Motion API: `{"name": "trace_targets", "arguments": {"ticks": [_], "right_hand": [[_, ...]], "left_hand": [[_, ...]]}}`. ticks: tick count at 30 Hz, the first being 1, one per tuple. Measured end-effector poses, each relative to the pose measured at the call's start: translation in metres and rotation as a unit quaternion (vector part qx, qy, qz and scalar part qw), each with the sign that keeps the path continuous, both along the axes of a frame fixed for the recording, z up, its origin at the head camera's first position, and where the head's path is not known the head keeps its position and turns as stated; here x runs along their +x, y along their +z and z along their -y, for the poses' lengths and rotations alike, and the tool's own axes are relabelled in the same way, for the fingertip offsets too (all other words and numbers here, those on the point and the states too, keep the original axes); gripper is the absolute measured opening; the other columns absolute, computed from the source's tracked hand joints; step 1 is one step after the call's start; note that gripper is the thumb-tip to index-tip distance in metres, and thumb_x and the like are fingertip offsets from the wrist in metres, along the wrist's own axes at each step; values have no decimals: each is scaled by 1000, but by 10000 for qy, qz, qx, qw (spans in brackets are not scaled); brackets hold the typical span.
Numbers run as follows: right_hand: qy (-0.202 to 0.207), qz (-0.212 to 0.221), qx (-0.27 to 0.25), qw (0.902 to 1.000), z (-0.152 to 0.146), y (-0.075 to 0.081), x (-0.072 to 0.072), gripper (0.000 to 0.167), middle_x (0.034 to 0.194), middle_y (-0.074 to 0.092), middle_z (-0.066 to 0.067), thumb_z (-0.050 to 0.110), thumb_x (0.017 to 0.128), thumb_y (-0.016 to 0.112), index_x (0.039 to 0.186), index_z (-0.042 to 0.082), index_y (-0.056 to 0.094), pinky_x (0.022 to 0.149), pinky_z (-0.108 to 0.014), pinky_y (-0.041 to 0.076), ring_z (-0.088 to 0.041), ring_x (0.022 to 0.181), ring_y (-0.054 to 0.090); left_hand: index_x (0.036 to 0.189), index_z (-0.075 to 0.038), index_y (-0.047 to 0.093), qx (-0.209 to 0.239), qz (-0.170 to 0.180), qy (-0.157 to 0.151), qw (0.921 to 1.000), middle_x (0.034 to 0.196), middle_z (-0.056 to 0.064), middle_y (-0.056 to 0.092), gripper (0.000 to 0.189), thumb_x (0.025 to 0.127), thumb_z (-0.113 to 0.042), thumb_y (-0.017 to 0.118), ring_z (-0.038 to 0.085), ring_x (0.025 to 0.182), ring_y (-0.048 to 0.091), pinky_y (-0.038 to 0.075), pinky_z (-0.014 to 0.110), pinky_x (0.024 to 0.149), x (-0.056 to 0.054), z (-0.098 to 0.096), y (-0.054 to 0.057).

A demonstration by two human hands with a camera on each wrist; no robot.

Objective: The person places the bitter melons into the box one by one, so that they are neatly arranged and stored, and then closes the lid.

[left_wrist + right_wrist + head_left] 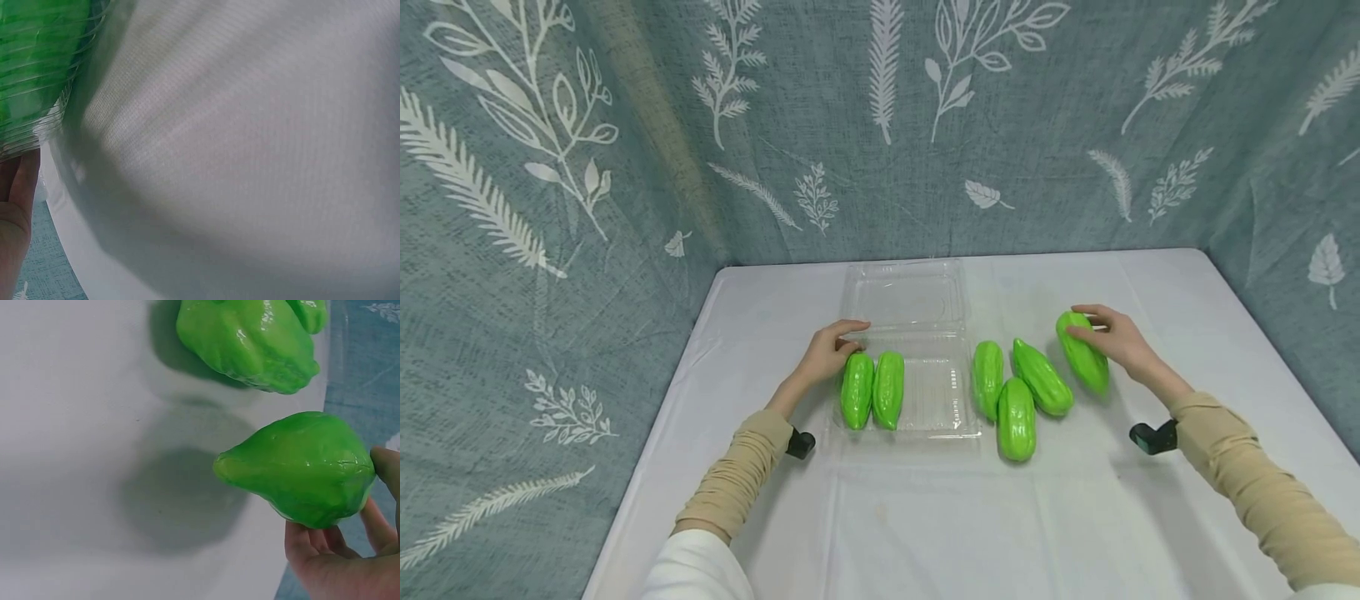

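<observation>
In the head view, my right hand (1112, 336) grips a glossy, ribbed green gourd (1086, 357), thumb on one side and fingers on the other. The right wrist view shows this gourd (306, 469) held above the white cloth, narrow tip pointing away from the palm. A clear plastic clamshell box (934, 392) lies with its lid (904, 293) folded back. Two gourds (857, 392) lie side by side in the left of its base. My left hand (829, 353) rests at the box's back left corner, fingers extended. The left wrist view shows only part of that hand (14, 219), against the ribbed wall.
Between the box and my right hand, several more gourds (1017, 419) lie close together on the white-covered table (917, 525). A leaf-patterned blue-green curtain (850, 125) hangs behind the table and along both sides. A dark camera (800, 443) sits under each wrist.
</observation>
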State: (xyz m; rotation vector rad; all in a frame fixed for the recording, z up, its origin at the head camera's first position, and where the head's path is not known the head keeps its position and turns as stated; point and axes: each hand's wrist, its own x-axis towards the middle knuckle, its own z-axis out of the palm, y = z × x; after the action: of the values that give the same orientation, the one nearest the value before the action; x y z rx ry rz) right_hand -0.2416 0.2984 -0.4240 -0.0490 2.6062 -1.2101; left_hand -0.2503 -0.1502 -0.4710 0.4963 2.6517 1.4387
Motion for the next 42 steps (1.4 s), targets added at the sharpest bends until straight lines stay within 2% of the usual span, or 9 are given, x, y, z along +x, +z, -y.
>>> {"name": "trace_targets", "arguments": {"ticks": [5,16,21,26,37,42], "right_hand": [[-16,-51,-31,10000,-1,5,0,68,147,26,-35,40,96,52,146,0,30,105,-62,38,-52,133,29],[-153,-348,-189,9991,-4,10,4,70,143,30,-37,45,93,55,144,1,35,100,-60,44,-53,126,36],[-135,-220,-313,9992,0,12,4,68,147,26,-35,38,95,54,145,-2,31,105,-62,38,-53,131,31],[-111,-180,-316,9993,9,14,5,65,148,27,-34,34,96,53,146,-2,30,106,-61,39,-52,132,32],[-191,-191,-494,9984,20,15,5,68,145,30,-34,41,95,53,145,-1,31,102,-59,44,-50,129,37],[-216,-179,-605,9978,25,15,4,70,146,29,-34,42,95,53,145,-1,31,102,-58,44,-49,131,35]], "left_hand": [[131,1,54,-51,38,1,10000,136,20,51,38,93,6,50,35,103,65,59,36,87,0,0,2],[129,3,55,-36,-9,14,10000,135,21,51,37,93,7,51,36,103,65,59,37,88,1,0,2],[130,3,54,17,46,7,10000,135,21,51,37,93,7,50,36,103,65,58,37,88,1,0,3],[130,3,54,35,42,-6,10000,135,21,51,37,93,7,49,36,103,65,58,38,88,1,0,2],[129,3,55,8,-14,-14,10000,134,22,52,37,93,7,51,36,102,65,59,35,86,-1,0,0],[129,4,54,95,6,-8,10000,135,23,51,37,93,7,51,38,102,65,59,40,86,-1,0,0]]}}
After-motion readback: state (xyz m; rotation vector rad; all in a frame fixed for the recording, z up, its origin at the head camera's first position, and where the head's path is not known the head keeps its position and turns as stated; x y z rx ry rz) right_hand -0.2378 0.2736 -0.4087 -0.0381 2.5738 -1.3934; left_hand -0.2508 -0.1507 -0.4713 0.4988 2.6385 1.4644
